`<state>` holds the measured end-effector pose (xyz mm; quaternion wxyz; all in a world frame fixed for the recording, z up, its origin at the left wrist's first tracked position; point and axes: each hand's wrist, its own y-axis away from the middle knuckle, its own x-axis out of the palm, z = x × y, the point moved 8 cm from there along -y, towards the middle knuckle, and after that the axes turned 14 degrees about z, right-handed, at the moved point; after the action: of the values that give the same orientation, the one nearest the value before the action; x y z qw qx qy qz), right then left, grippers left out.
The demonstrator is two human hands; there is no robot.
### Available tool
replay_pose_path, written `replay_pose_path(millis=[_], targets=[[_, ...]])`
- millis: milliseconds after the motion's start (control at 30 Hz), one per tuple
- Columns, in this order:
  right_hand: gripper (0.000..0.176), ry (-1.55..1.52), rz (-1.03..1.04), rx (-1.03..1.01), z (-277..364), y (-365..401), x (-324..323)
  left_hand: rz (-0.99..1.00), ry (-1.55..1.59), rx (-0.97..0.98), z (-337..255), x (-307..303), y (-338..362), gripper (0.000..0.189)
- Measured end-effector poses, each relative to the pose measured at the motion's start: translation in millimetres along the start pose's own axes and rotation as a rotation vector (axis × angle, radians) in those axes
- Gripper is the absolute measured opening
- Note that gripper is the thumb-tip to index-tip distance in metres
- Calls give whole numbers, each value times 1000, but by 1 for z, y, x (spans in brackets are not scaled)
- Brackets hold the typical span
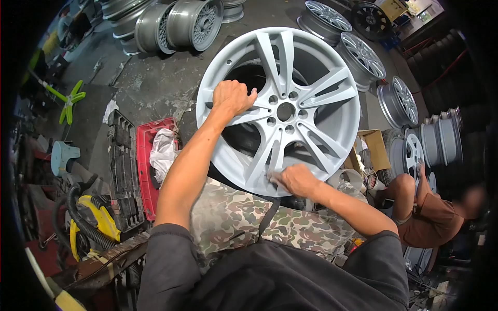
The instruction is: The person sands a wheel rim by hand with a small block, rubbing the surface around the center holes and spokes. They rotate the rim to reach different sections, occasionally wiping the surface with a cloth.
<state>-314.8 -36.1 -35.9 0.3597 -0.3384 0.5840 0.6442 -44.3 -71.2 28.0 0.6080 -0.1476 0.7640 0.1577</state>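
A large silver-grey wheel rim [286, 112] with paired spokes lies face up in front of me, over a dark tyre-like ring that shows through its gaps. My left hand [232, 98] is wrapped over a spoke on the rim's left side, thumb toward the hub. At the near edge, my right hand [296, 180] has its fingers pressed together at the foot of a lower spoke. Something small and greyish shows at those fingertips, too blurred to name. Camouflage-patterned cloth [233, 207] covers my lap just below the rim.
More silver rims [194, 25] stand at the upper left and along the right. A red crate [148, 171] holding white cloth is at the left, near a yellow machine [98, 220] with a black hose. A person [428, 217] crouches at the right beside a cardboard box [374, 150].
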Motion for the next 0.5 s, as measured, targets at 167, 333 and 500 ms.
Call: replay_pose_path(millis=[167,333,500], targets=[[38,35,-282,158,-44,6,-49,-38,-22,2,0,1,0,61],[29,-398,-530,369,-20,1,-33,-42,-15,-3,2,5,-3,62],[46,-1342,-529,478,-9,-24,27,-29,4,-5,-1,2,-1,61]])
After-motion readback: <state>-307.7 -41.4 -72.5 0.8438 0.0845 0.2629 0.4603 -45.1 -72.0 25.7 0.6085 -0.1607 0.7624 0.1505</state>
